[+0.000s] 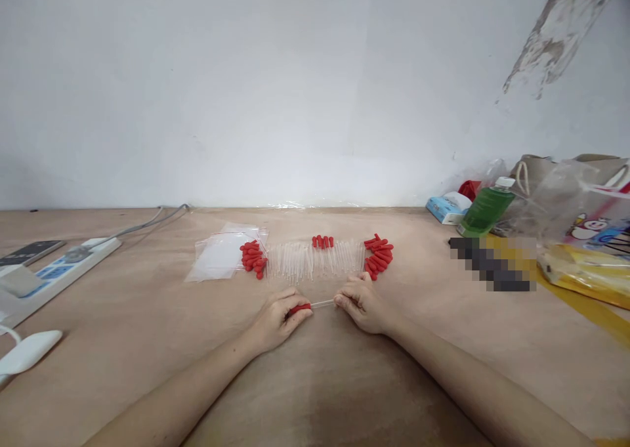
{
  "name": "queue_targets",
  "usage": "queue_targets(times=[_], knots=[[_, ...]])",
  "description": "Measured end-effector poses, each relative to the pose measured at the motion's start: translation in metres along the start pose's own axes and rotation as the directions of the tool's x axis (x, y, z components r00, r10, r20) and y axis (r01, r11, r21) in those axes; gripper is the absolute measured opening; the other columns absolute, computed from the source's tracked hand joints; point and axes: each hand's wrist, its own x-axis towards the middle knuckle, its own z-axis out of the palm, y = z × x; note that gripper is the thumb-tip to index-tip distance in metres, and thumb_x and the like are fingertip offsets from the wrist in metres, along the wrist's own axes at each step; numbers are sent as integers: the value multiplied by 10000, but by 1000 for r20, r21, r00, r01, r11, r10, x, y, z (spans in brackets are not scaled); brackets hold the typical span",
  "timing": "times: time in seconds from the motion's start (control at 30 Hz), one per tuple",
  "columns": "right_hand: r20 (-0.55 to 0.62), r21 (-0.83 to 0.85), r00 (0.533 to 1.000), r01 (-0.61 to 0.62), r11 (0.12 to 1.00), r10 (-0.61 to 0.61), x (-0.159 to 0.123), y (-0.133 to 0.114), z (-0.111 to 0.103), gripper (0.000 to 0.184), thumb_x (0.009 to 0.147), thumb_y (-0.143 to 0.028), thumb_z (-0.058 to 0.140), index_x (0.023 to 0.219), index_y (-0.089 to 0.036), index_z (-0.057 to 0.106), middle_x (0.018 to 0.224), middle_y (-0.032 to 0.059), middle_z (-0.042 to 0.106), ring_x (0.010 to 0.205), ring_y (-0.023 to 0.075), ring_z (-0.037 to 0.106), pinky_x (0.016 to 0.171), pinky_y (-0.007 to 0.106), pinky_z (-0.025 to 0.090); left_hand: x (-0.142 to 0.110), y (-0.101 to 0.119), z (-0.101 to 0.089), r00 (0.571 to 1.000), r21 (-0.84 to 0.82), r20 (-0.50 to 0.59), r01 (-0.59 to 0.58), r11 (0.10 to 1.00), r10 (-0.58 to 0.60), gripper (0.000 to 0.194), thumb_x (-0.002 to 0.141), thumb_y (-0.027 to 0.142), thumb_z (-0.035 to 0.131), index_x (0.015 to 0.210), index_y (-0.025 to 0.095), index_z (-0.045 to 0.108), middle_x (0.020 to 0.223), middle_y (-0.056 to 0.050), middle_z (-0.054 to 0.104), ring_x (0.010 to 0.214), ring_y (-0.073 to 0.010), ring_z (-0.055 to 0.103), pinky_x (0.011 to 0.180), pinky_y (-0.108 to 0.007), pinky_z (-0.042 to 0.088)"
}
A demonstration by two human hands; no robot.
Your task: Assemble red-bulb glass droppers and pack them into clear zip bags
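Observation:
My left hand [278, 319] is closed around a red rubber dropper bulb [301, 308]. A thin clear dropper tube [322, 303] runs from the bulb's mouth to my right hand [361, 304], whose fingers pinch its other end. Whether the tube sits inside the bulb or only meets it, I cannot tell. Just beyond my hands lies a row of clear tubes [290, 260], and several at its middle have red bulbs [323, 241] on their far ends. Loose red bulbs lie in a left pile [252, 258] and a right pile [378, 256] beside the row.
Clear plastic bags [216, 256] lie left of the bulbs. A power strip [59, 273] with a cable and a white plug-like item [32, 353] are at far left. On the right stand a tissue pack [445, 209], a green bottle [487, 209] and a yellow packet [585, 275].

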Motion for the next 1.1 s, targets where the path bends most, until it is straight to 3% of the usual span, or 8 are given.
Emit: queue_targets(times=[0.3, 0.43, 0.6, 0.7, 0.8, 0.9, 1.0, 1.1], knots=[[98, 72, 994, -59, 996, 52, 2, -4, 8, 432, 917, -299, 277, 593, -164, 530, 570, -31, 569, 592, 92, 459, 763, 315, 223, -2, -1, -1, 1000, 11, 12, -28, 1000, 28, 207, 870, 284, 437, 852, 165, 605, 758, -27, 547, 684, -117, 504, 631, -226, 402], [135, 60, 988, -80, 995, 71, 5, -9, 1, 446, 922, -299, 261, 625, -169, 567, 611, -20, 605, 598, 93, 485, 774, 319, 230, 0, -2, -2, 999, -1, 1, -34, 999, 34, 212, 872, 293, 435, 861, 170, 608, 764, -29, 558, 691, -119, 516, 638, -231, 414], [128, -34, 992, -14, 999, 18, 7, -23, -16, 353, 893, -317, 340, 693, -188, 600, 625, -18, 611, 596, 103, 487, 758, 321, 264, 5, -8, -9, 988, 28, -138, -61, 998, 64, 212, 865, 294, 454, 994, 186, 584, 887, -53, 583, 802, -142, 542, 726, -267, 434], [154, 80, 984, -104, 991, 91, 9, -19, -17, 304, 836, -340, 431, 627, -174, 577, 555, -27, 581, 521, 93, 467, 658, 269, 326, 6, -18, -15, 970, 203, -223, -47, 978, 93, 292, 818, 329, 528, 1083, 208, 552, 978, -65, 577, 912, -186, 518, 829, -334, 400], [146, 282, 933, -357, 891, 328, 18, -5, -14, 312, 809, -376, 434, 640, -164, 589, 561, -3, 605, 482, 101, 490, 513, 224, 336, 7, -32, -21, 931, 365, -361, 87, 927, 54, 277, 795, 345, 544, 1040, 221, 580, 978, -63, 575, 933, -214, 500, 849, -368, 373], [-71, 253, 821, -534, 807, 566, 37, 9, -13, 300, 769, -383, 460, 593, -169, 574, 574, 16, 616, 535, 132, 538, 538, 237, 357, 8, -43, -25, 876, 435, -483, 233, 870, 6, 232, 776, 350, 560, 954, 213, 617, 960, -64, 576, 936, -232, 494, 827, -371, 362], [-258, 129, 729, -625, 770, 634, 60, 14, -11, 277, 754, -374, 466, 566, -194, 561, 591, 5, 614, 630, 164, 564, 670, 291, 362, 8, -50, -26, 842, 453, -538, 330, 828, -41, 220, 761, 362, 574, 917, 218, 629, 948, -60, 581, 937, -244, 487, 802, -372, 350], [-307, 50, 687, -680, 732, 659, 78, 13, -3, 307, 775, -384, 433, 560, -200, 551, 593, 4, 610, 663, 175, 566, 774, 355, 322, 7, -51, -26, 825, 453, -560, 379, 807, -73, 208, 756, 366, 577, 898, 226, 634, 945, -54, 584, 928, -244, 485, 793, -371, 341]])
